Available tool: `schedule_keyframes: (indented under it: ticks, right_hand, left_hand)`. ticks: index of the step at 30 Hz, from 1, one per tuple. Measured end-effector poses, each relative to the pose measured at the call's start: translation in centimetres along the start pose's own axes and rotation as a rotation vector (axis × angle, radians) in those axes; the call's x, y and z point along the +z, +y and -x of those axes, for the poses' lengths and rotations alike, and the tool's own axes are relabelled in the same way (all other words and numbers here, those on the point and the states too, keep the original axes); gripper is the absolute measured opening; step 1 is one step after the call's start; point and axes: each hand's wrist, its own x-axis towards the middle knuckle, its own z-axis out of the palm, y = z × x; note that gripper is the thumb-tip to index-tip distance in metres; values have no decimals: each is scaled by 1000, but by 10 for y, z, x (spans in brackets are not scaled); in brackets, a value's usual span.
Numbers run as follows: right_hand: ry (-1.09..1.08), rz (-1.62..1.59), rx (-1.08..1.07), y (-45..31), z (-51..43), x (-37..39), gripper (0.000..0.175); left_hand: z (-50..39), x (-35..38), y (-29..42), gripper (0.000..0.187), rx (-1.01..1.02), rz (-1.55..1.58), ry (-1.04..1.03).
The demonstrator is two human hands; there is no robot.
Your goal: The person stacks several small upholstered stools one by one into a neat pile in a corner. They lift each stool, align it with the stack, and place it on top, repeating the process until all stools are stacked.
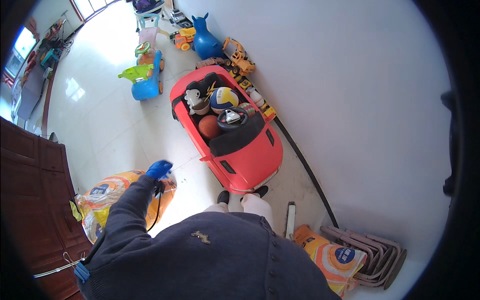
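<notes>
My left hand [159, 170], in a blue glove, is held out over the right end of a large orange and yellow woven sack [108, 195]. Whether its fingers are closed, or touch the sack, I cannot tell. A black cable [157, 212] hangs below that wrist. My right hand is out of view. Straight before my feet stands a red ride-on toy car [247, 165]. Its seat well holds a volleyball [224, 99], a reddish-brown ball [210, 126] and a white toy animal [193, 98], close to the black steering wheel [232, 118].
Along the wall are a blue bouncy animal [206, 41], a toy excavator [240, 60] and a toy dump truck [183, 37]. A blue and green ride-on toy [146, 82] stands further left. Folded stools [378, 255] and another sack [330, 258] lie right; a brown wooden door [33, 195] stands left.
</notes>
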Motion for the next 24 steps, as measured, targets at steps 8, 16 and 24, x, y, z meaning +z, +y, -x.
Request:
schedule_keyframes:
  ticks: [8,16,24]
  right_hand:
    - [-68,6,-69,-47,-8,7,20]
    - [-112,-132,-71,-34,-31,-22,20]
    - [-26,-132,-157,65,-56,-79,20]
  left_hand:
    - [69,5,-183,33,-105,-359,-197]
    - [32,34,-73,36,-10,-319,-234]
    - [1,129,123,34,133,-352,-113]
